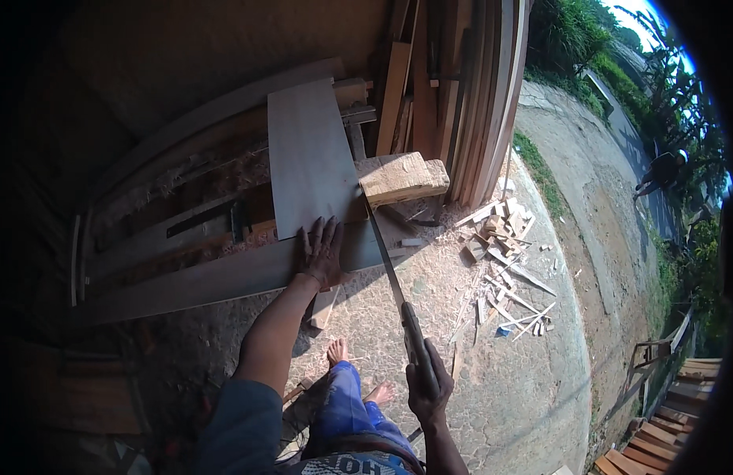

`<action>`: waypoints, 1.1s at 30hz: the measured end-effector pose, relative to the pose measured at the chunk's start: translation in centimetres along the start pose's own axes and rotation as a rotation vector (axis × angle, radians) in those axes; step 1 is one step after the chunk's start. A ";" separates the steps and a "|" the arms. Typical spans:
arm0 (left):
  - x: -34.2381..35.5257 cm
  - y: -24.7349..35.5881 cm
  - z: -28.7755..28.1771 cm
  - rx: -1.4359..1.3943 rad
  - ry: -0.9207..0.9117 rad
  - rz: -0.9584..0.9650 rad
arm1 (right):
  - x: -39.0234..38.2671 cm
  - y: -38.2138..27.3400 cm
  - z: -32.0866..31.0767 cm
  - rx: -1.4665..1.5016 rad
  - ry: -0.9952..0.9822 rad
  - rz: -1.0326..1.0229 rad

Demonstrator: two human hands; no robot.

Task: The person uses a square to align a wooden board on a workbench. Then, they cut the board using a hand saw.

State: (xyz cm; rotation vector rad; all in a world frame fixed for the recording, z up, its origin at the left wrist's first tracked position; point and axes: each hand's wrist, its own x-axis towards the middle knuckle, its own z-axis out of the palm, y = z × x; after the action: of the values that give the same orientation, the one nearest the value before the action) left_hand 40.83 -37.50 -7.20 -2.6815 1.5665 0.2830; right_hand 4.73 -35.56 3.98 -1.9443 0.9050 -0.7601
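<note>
My left hand (pixel 322 253) rests with spread fingers on a long pale plank (pixel 192 285), just below a wide, thin pale board (pixel 309 158). My right hand (pixel 428 384) grips the handle of a handsaw (pixel 395 285). The saw's blade runs up and away from me to the near-left corner of a light, rough wooden block (pixel 398 176) at the bench's right end. A dark square tool (pixel 236 219) lies on the cluttered, shaving-covered bench behind the plank.
Tall boards (pixel 485 103) stand behind the block. Offcuts (pixel 509 277) litter the concrete floor (pixel 532 396) to the right, and my bare feet are below. A person (pixel 663 170) is on the path outside, far right. Stacked wood (pixel 651 443) lies at lower right.
</note>
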 end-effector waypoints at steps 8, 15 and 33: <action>0.0 0.2 -0.4 -0.008 0.000 0.007 | 0.2 1.6 0.4 -0.120 0.085 -0.177; 0.2 -0.1 -0.2 0.009 -0.005 -0.003 | 1.2 2.2 1.6 -0.090 0.081 -0.139; 0.1 -0.7 0.9 -0.036 0.066 0.008 | -1.1 2.9 0.7 0.004 0.047 -0.053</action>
State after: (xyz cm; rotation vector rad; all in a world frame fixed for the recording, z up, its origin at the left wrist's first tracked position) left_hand 41.35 -37.12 -8.10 -2.7400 1.6054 0.2271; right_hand 3.78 -35.50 0.95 -1.9612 0.8825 -0.8413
